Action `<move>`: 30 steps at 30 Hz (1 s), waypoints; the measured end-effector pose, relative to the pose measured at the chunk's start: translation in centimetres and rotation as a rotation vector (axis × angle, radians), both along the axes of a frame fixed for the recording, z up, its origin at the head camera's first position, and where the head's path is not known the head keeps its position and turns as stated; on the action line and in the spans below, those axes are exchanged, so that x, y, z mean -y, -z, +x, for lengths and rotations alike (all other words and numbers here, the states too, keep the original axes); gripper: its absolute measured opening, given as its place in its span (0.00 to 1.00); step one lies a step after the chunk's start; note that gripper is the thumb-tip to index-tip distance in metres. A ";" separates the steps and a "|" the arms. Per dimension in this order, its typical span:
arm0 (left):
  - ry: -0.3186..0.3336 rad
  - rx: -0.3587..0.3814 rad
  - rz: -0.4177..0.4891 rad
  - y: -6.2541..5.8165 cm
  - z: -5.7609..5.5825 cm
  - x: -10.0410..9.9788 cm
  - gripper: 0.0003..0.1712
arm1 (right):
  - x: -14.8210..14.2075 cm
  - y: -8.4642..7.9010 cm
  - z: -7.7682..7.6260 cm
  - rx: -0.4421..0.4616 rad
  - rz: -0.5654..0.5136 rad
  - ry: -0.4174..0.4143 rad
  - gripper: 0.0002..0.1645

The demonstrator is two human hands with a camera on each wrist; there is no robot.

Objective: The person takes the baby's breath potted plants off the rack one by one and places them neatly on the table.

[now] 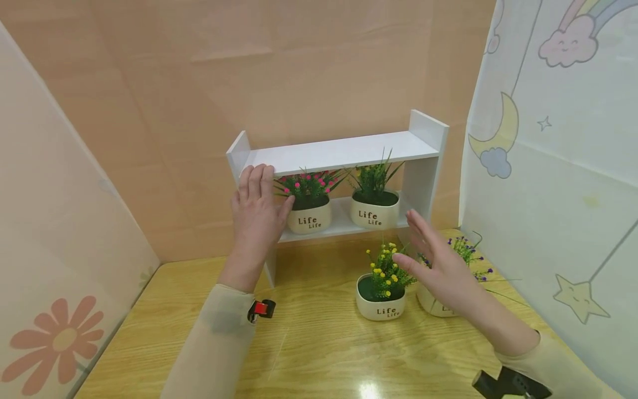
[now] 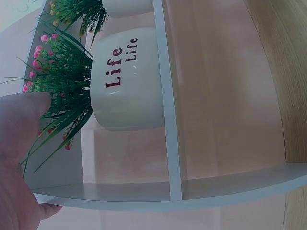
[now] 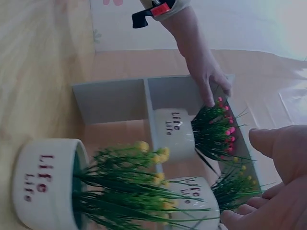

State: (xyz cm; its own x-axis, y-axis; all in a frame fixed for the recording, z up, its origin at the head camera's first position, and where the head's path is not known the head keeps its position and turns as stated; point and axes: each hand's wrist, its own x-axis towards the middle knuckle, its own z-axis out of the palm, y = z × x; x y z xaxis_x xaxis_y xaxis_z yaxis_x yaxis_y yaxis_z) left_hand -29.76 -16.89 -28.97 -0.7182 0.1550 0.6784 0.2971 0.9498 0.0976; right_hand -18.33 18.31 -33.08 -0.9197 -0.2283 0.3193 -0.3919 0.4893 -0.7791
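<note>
My left hand (image 1: 256, 216) holds the upper left corner of a white two-tier shelf (image 1: 339, 152), fingers over the top board and thumb below its front edge. Beside that thumb stands a cream pot (image 1: 310, 220) of pink flowers marked "Life". Right of it on the same middle board is another pot (image 1: 375, 213) with grassy leaves and yellow blooms. My right hand (image 1: 443, 271) hovers with extended fingers near the shelf's right side, holding nothing. Below it, a pot of yellow flowers (image 1: 381, 307) stands on the table, next to a purple-flowered pot (image 1: 430, 302) partly hidden by this hand.
The wooden table (image 1: 309, 343) runs up to a plain tan backdrop (image 1: 324, 66). A panel with a flower print (image 1: 65, 338) borders the left, and one with a moon and clouds (image 1: 503, 133) borders the right. Straps with small devices sit on both wrists.
</note>
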 end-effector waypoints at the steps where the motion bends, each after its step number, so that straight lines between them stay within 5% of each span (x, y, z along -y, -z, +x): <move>1: 0.000 0.002 0.002 0.0 0.0 0.0 0.45 | 0.0 -0.5 -0.2 -0.012 0.012 0.004 0.58; 16: -0.008 0.028 0.001 0.0 0.0 -0.1 0.45 | -1.2 -6.2 -5.7 -0.323 0.205 0.112 0.54; 22: -0.006 0.013 0.004 0.0 0.1 -0.1 0.44 | -1.4 -7.4 -7.4 -0.404 0.288 0.143 0.54; 30: -0.012 0.016 0.003 -0.1 0.2 -0.2 0.46 | -1.8 -7.8 -9.8 -0.639 0.488 0.219 0.52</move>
